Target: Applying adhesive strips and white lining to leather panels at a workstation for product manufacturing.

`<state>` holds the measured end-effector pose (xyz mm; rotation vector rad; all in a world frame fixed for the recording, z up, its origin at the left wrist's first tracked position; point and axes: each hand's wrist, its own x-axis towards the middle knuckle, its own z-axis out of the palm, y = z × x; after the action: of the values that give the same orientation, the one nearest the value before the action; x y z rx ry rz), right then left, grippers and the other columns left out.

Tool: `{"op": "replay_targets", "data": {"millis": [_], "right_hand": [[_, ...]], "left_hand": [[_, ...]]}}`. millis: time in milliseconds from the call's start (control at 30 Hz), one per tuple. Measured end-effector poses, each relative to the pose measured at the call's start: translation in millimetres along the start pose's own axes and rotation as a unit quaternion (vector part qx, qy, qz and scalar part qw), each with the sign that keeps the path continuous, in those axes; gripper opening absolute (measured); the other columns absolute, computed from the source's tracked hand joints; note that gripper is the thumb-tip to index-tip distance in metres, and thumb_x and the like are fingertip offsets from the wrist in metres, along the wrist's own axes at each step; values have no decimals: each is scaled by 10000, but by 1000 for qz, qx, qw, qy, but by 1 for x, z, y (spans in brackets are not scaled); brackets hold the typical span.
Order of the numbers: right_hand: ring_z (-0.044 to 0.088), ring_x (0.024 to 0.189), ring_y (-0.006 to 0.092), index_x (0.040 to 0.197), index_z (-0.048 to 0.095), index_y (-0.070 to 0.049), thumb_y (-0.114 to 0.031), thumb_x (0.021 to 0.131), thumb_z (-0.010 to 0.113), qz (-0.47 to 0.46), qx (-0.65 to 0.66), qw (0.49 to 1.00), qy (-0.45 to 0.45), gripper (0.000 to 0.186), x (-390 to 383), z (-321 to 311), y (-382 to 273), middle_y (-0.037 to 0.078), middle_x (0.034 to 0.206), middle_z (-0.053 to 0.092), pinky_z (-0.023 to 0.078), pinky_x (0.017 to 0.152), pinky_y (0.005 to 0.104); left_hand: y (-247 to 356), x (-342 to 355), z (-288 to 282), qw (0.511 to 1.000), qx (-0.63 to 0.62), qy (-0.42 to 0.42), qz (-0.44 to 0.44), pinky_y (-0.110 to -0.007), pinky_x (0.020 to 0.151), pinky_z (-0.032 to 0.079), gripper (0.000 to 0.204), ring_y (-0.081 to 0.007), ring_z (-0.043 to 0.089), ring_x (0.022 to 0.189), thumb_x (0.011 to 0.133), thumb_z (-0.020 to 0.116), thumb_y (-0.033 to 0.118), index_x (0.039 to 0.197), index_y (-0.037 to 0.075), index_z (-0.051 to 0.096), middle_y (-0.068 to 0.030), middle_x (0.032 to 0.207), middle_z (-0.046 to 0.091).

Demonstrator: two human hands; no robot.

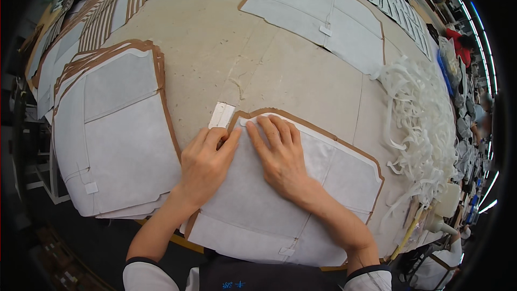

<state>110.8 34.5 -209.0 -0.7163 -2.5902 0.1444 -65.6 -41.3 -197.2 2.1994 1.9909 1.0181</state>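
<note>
A white fabric panel (pixel 288 194) with a brown border and a narrow white strip along its top edge lies before me. My left hand (pixel 207 161) is at its upper left edge, fingers curled closed beside a small white rectangular piece (pixel 221 113); what they grip, if anything, is hidden. My right hand (pixel 280 156) rests on the panel just right of it, fingers stretched over the top corner, their tips touching the strip.
At left lies a stack of similar panels (pixel 118 145), with striped pieces (pixel 102 11) behind. Another panel (pixel 291 5) lies at the back. A pile of white ribbons (pixel 414 118) covers the right. Co-workers (pixel 460 43) (pixel 436 269) are at the far right and lower right.
</note>
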Motion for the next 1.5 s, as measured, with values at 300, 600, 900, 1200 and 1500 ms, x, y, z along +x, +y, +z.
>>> {"op": "replay_targets", "data": {"millis": [300, 600, 900, 1200, 1500], "right_hand": [[502, 1243, 396, 1323, 571, 57, -96, 822, 588, 21, -48, 999, -4, 524, -3, 8, -10, 228, 1320, 523, 392, 1050, 546], [484, 1253, 428, 1337, 550, 96, -110, 832, 582, 21, -86, 996, -18, 547, 1, 12, -17, 270, 1327, 508, 393, 1050, 580], [485, 1240, 438, 1356, 531, 113, -111, 848, 574, 22, -160, 985, -68, 556, 1, 5, -28, 281, 1309, 512, 422, 1013, 579], [501, 1203, 437, 1411, 481, 89, -131, 887, 558, 28, -232, 968, -87, 574, 15, 12, -40, 264, 1254, 539, 458, 931, 538], [429, 1373, 359, 1317, 530, 57, -164, 892, 635, 161, -58, 984, -48, 490, -81, -51, 10, 225, 1410, 501, 326, 1130, 512]], "left_hand": [[-1, 1, 8, 1000, 24, 12, 3, -334, 591, 491, 337, -189, 574, 722, 783, 764, 34, 1118, 32, 724, -44, 858, 560], [1, 4, 11, 999, 29, 21, -19, -337, 587, 493, 285, -204, 593, 713, 800, 760, 53, 1084, 49, 736, -55, 841, 577], [6, 10, 18, 993, -25, 66, -92, -358, 565, 469, 104, -231, 596, 628, 866, 733, 108, 961, 68, 739, -56, 744, 592], [0, 10, 7, 961, -128, 14, -244, -329, 631, 495, 123, -183, 628, 676, 921, 655, 79, 1035, 39, 678, -59, 826, 670], [7, -26, -16, 970, -200, 28, -139, -335, 754, 521, 117, -243, 661, 859, 926, 620, 50, 1027, -2, 645, -123, 1006, 672]]}}
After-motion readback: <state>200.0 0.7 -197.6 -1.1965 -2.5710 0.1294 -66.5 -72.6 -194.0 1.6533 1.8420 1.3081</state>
